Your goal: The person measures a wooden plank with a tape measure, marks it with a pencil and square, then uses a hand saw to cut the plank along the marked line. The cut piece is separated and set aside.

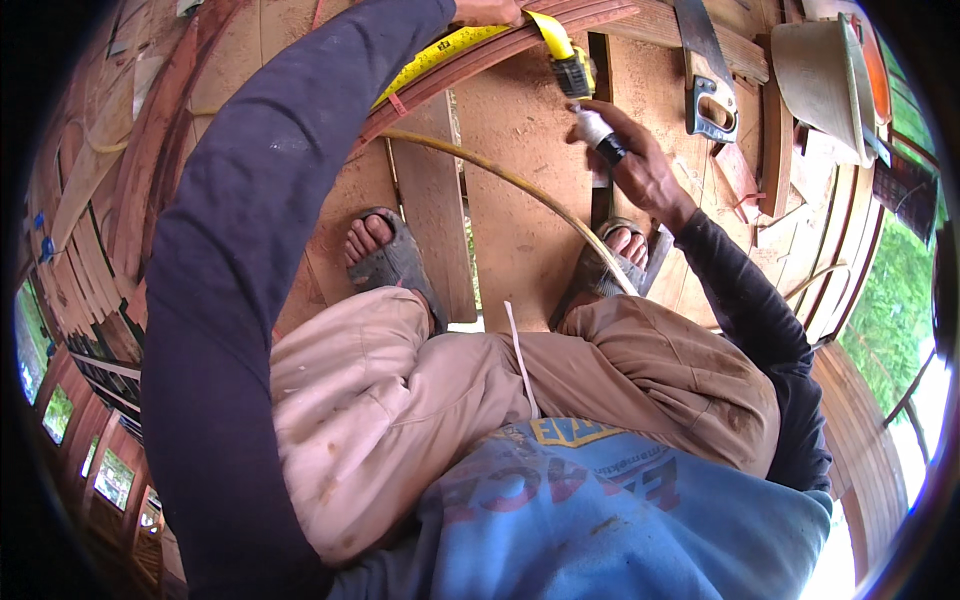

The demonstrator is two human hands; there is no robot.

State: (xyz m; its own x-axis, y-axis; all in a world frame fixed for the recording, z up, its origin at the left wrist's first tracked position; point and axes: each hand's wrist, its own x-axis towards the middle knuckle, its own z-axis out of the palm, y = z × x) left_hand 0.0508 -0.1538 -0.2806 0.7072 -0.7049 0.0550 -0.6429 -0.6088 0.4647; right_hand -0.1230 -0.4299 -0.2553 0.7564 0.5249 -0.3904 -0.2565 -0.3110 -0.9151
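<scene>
My left hand [485, 12], mostly cut off at the top, is on a reddish wooden strip [590, 16]; I cannot make out its grip. A yellow tape [435, 58] lies along the stacked strips. More yellow tape with a black-and-yellow case [572, 72] hangs from them beside that hand. My right hand [640, 170] is closed around a small white-and-black cylinder [600, 130], just below the case. A yellow hose [500, 177] crosses the plank floor beneath, running between my sandalled feet.
A handsaw [708, 90] lies at upper right beside a beige panel or container [815, 90]. Wooden offcuts [740, 180] are near it. Stacked timber [100, 210] fills the left side. Greenery shows past the floor's right edge [850, 250]. My bent knees occupy the lower middle.
</scene>
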